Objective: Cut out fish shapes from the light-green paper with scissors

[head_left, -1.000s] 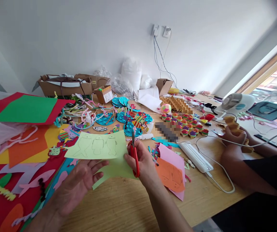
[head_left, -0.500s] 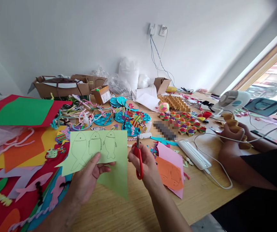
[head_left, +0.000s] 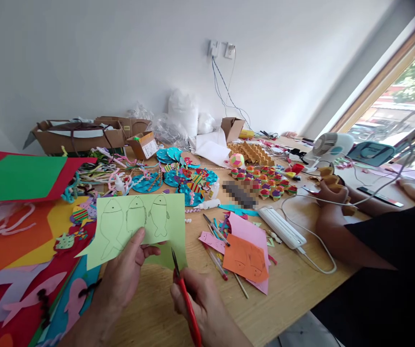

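"Holding something over the counter [head_left: 149, 308]?"

"Yes, lifting green paper [head_left: 125, 226] with three drawn fish [head_left: 136, 217], pinching its lower edge in the left fingers [head_left: 135, 242]."

"And gripping?"

"Clutching red scissors [head_left: 187, 301] in the right fingers [head_left: 194, 280], pointing them toward the paper."

Plain pale wall [head_left: 120, 62] beyond the right hand [head_left: 204, 295], two outlets [head_left: 213, 48] high above it, daylight through a wood-framed window [head_left: 402, 99] far to its right, wooden tabletop [head_left: 151, 299] beneath, grey floor [head_left: 299, 332] low to its right.

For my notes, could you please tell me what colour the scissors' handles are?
Red handles, seen best in the head view.
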